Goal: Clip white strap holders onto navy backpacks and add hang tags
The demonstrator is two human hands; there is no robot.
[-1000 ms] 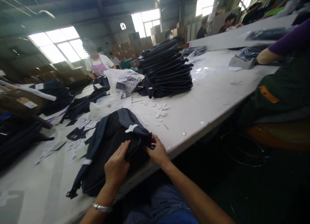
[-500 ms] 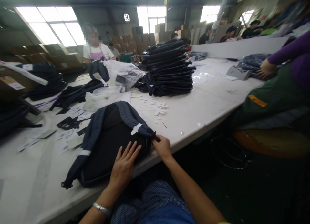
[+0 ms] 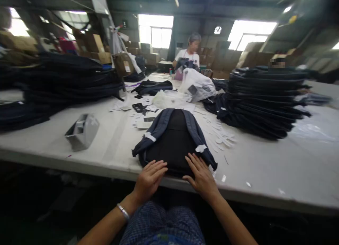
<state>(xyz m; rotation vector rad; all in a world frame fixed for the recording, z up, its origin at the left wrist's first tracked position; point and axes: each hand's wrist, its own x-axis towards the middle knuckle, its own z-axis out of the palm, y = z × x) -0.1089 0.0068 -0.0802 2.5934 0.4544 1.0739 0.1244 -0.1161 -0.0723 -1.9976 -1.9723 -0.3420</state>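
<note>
A dark navy backpack (image 3: 173, 141) lies flat on the white table (image 3: 111, 149), its back panel up and its two shoulder straps running down either side. My left hand (image 3: 149, 178) rests flat on the pack's near edge, fingers stretched out. My right hand (image 3: 202, 174) lies flat beside it on the near right corner, fingers spread, close to the white tab on the right strap. Neither hand holds anything.
A tall stack of navy backpacks (image 3: 265, 100) stands at the right, another pile (image 3: 66, 82) at the left. A grey tape dispenser (image 3: 82, 131) sits left of the pack. Paper tags (image 3: 141, 112) and plastic bags (image 3: 196, 84) lie behind. A person (image 3: 190, 56) works across the table.
The view has swung left, so the backpack now lies straight in front. My right hand let go of the pack's corner and now lies flat; my left hand slid to the near edge.
</note>
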